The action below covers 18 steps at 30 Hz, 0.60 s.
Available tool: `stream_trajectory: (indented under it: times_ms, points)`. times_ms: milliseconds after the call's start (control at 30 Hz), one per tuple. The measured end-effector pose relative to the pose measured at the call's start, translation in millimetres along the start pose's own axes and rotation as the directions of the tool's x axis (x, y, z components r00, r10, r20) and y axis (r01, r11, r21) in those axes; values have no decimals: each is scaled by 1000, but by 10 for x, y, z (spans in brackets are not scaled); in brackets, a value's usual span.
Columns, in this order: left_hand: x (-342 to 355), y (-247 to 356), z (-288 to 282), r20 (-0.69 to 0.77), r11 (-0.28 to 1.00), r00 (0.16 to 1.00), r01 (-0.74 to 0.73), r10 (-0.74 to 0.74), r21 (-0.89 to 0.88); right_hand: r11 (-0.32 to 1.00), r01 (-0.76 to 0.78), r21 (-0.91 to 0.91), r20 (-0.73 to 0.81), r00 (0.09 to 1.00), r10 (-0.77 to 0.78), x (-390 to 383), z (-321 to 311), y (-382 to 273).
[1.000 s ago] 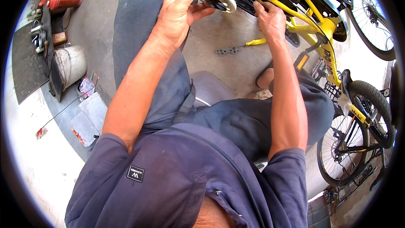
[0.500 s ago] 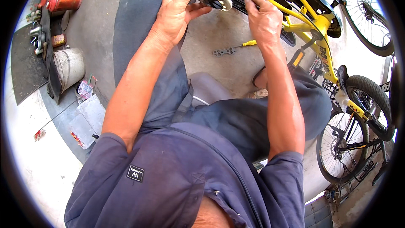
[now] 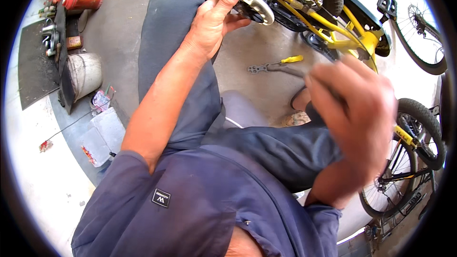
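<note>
My left hand (image 3: 214, 21) grips a small silver wheel (image 3: 254, 2) with a dark hub, beside the upended yellow bicycle (image 3: 354, 45) and its black bracket. Close to the camera at the right, my right hand (image 3: 350, 107) is raised and motion-blurred, its fingers curled; whatever they may hold cannot be made out. On the floor between my legs and the bicycle lie a yellow-handled screwdriver (image 3: 290, 59), a grey spanner with several holes (image 3: 257, 68) and a dark bar-shaped tool (image 3: 285, 69), partly behind my right hand.
More bicycle wheels (image 3: 407, 188) crowd the right side. At the left are a dark board (image 3: 33, 71) with metal parts, a white bucket (image 3: 85, 74), a red can (image 3: 83, 1) and a pale flat box (image 3: 102, 138). Concrete floor (image 3: 109, 33) lies around my knees.
My right hand has left the bicycle frame and moved down and toward the camera, now large and blurred. My left hand still holds the wheel, slightly farther right in the picture.
</note>
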<state>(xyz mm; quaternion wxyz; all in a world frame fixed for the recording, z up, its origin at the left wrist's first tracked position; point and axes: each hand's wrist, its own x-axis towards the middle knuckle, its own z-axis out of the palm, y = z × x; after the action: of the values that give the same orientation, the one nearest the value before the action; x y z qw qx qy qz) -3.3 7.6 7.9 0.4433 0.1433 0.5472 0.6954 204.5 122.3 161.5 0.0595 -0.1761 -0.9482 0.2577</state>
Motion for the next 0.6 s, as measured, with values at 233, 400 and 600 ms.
stream_trajectory:
  times_ms: [233,400,600]
  points:
    - [-13,7,-39,8,1000,1000,1,-1,9,933,357,37,-224,913,-340,-354,-203,-531]
    - [-1,-4,-81,0,1000,1000,12,-12,-17,922,382,69,-299,889,-346,-494,-133,-618]
    - [17,-7,-50,8,998,999,48,-48,-32,929,365,67,-341,883,-322,-518,-94,-628]
